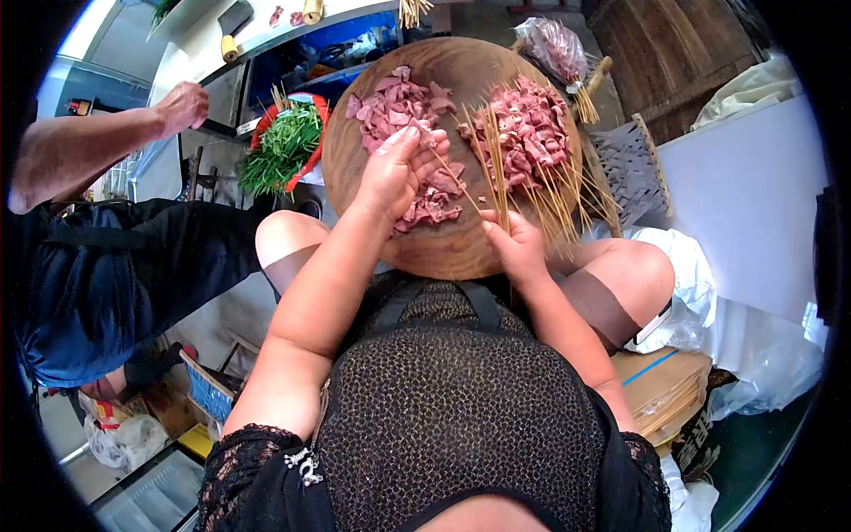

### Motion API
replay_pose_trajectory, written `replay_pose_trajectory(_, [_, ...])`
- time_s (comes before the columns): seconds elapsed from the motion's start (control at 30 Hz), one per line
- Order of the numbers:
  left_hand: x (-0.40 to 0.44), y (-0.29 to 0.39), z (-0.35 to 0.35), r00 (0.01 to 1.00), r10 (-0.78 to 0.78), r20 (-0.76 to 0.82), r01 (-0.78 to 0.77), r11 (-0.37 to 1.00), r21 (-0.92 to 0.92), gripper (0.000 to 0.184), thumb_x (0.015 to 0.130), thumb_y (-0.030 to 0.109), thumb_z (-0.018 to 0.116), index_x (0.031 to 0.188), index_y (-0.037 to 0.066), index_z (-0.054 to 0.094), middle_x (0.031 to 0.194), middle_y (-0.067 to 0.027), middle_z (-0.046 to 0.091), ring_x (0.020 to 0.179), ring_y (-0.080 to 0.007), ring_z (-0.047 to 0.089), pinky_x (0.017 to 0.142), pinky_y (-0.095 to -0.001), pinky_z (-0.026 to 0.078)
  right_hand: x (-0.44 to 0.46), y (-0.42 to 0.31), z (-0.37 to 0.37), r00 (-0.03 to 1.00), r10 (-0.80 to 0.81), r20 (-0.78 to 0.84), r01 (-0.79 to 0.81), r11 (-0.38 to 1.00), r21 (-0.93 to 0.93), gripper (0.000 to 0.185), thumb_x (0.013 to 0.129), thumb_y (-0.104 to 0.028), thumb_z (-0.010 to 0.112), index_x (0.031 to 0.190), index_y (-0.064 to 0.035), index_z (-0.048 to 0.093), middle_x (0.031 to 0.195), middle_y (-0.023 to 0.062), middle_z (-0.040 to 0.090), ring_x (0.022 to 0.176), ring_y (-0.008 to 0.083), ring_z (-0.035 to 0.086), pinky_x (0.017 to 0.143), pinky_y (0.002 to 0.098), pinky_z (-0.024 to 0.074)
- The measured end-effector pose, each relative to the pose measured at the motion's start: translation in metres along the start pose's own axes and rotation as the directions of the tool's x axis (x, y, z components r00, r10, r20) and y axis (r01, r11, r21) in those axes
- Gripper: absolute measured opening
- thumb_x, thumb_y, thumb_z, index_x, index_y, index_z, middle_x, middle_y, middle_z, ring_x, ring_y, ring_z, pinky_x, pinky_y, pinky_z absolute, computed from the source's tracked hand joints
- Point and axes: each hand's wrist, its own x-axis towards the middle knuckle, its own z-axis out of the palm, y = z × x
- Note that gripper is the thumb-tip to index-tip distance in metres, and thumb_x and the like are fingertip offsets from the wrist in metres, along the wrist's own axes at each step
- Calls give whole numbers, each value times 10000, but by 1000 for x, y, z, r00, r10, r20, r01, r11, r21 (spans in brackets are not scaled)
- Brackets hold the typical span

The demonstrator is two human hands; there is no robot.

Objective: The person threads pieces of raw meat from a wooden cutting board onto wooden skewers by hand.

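My left hand (396,173) is closed, its fingertips pinching a piece of raw meat at the upper end of a slanting skewer (456,182). My right hand (516,246) grips the lower end of that skewer along with a bundle of bamboo skewers (495,155) that point upward. Both hands are above a round wooden board (461,253). Loose cut meat (390,106) lies on its left side, partly hidden behind my left hand. On the right is a heap of skewered meat (532,124), with bare skewer ends fanning toward me.
A co-worker's hand (183,108) is at the left, near a white counter (191,53) with a cleaver (232,27). A red container of cut greens (288,146) stands beside the board. Behind the board is a plastic bag of skewered meat (551,49). Cardboard (665,390) lies at the right.
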Motion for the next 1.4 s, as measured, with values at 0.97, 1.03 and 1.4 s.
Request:
replay_pose_trajectory(0.97, [-5,-5,8,993,-85,88,70,985,158,253,912,209,444,1041,7,524,1009,-168,603,956,-262,591,838,-377,478,4,-10,0,999,41,7,-41,996,82,196,829,-106,588,1010,-30,601,672,-64,507,538,18,413,489,166,326])
replay_pose_trajectory(1.03, [-8,-10,9,990,-106,95,90,984,156,252,913,208,442,1040,6,520,1011,-164,602,961,-261,588,842,-381,475,4,-9,0,999,46,9,-46,994,102,198,829,-104,588,1013,-33,602,676,-61,512,537,18,416,488,165,327])
replay_pose_trajectory(1.4, [-20,-53,7,947,-149,286,-126,644,755,207,880,147,527,1021,15,602,979,-41,626,935,-127,571,843,-263,442,11,-2,-9,998,14,-56,2,959,284,164,829,-75,585,989,-43,592,736,-14,568,586,36,478,524,159,374])
